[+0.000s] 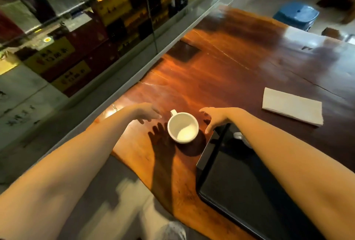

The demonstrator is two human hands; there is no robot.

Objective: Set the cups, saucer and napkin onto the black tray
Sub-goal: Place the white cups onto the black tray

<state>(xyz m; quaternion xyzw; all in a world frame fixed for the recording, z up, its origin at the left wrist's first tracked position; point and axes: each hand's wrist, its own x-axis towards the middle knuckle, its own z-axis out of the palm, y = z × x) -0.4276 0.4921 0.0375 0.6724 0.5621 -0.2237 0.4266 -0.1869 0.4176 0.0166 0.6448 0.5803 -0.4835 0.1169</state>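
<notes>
A white cup (183, 127) stands upright on the wooden table, its handle pointing away from me. My left hand (147, 112) hovers just left of it, fingers spread and empty. My right hand (212, 117) hovers just right of it, fingers curled but holding nothing. The black tray (230, 178) lies on the table right of the cup, under my right forearm. A small white object (239, 136) shows on the tray beside my forearm; I cannot tell what it is. A folded white napkin (292, 106) lies on the table at the far right.
The reddish wooden table (221, 78) runs away from me, with a dark square patch (183, 51) near its left edge. A glass display case (76, 28) with boxes stands along the left. A blue stool (296, 14) stands beyond the table.
</notes>
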